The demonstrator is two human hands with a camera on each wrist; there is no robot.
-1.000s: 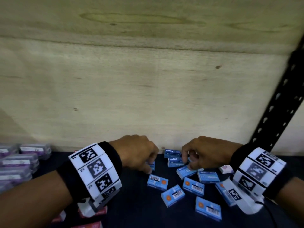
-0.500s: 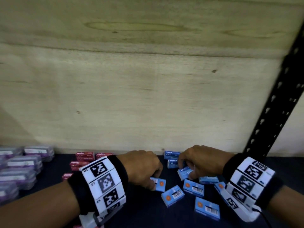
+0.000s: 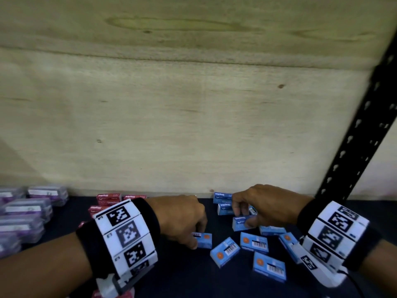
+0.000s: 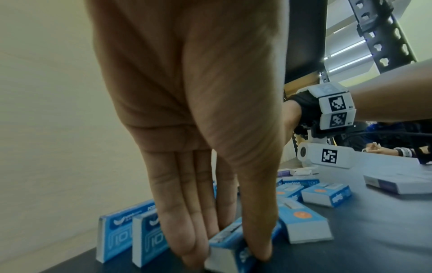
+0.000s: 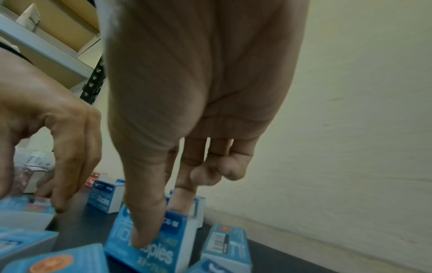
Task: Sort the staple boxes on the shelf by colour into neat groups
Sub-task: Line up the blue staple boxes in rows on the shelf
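Observation:
Several blue staple boxes (image 3: 254, 242) lie scattered on the dark shelf (image 3: 176, 276). My left hand (image 3: 184, 220) pinches one blue box (image 3: 203, 240) between thumb and fingers; the left wrist view shows that box (image 4: 236, 247) tilted on the shelf. My right hand (image 3: 264, 206) pinches another blue box (image 3: 241, 224), thumb on its printed face (image 5: 161, 238). Two blue boxes (image 3: 222, 197) stand on edge by the back wall (image 4: 117, 236). Red boxes (image 3: 108, 197) are grouped left of my left wrist.
Purple-labelled clear boxes (image 3: 25, 214) are stacked at the far left. A plywood back wall (image 3: 193, 125) closes the shelf behind. A black perforated upright (image 3: 361, 147) stands at the right. A white box (image 4: 402, 182) lies farther right on the shelf.
The view has tilted, bringing the red boxes into sight. My left hand has come onto a blue box near the front and pinched it. My right hand has stayed among the blue boxes.

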